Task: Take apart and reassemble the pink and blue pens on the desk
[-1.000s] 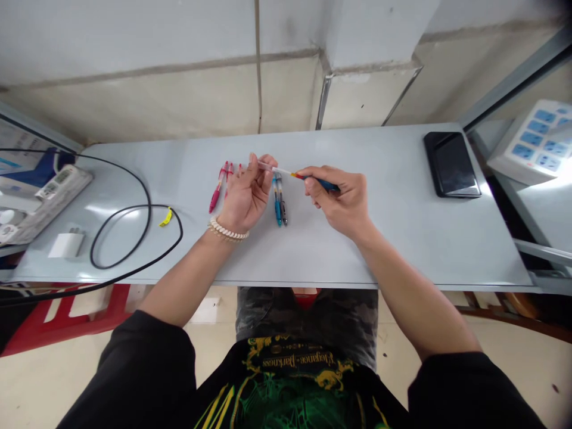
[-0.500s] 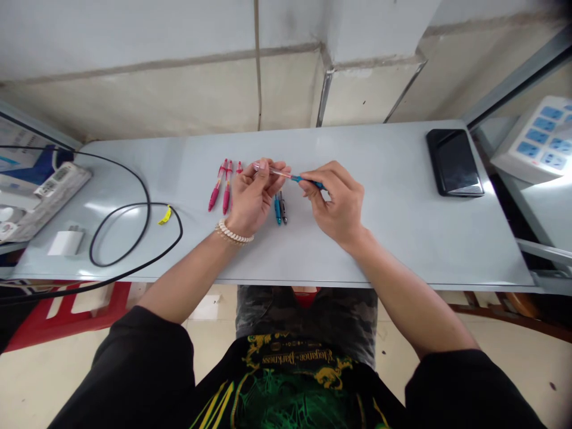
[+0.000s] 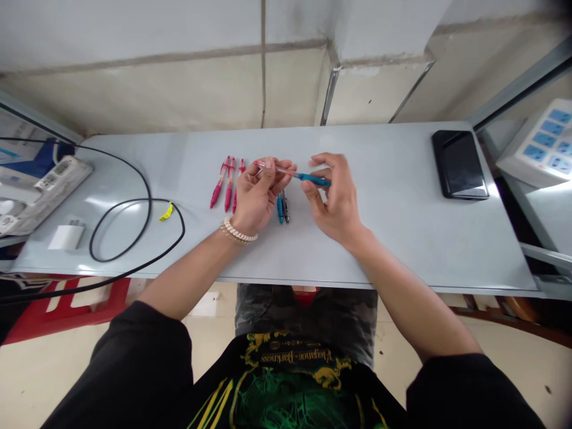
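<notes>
My left hand (image 3: 259, 193) pinches the clear barrel of a pen (image 3: 315, 179) with a blue grip and a reddish refill inside. The pen points to the right, its blue end between the thumb and fingers of my right hand (image 3: 333, 193). The fingers of my right hand are spread apart around that end. Pink pens (image 3: 229, 193) lie side by side just left of my left hand, one partly covered by it. A blue pen (image 3: 280, 208) and a dark grey pen (image 3: 286, 210) rest below the held pen, their upper parts hidden by my left hand.
On the table (image 3: 402, 238) a black cable (image 3: 147, 205) with a yellow tag (image 3: 166, 211) curls at left, near a white charger (image 3: 67, 236). A black device (image 3: 460, 164) lies at right. Boxes stand at far left.
My right hand's fingers have opened off the blue end of the pen, showing more of the blue grip. My left hand keeps hold of the clear barrel. The view has shifted slightly.
</notes>
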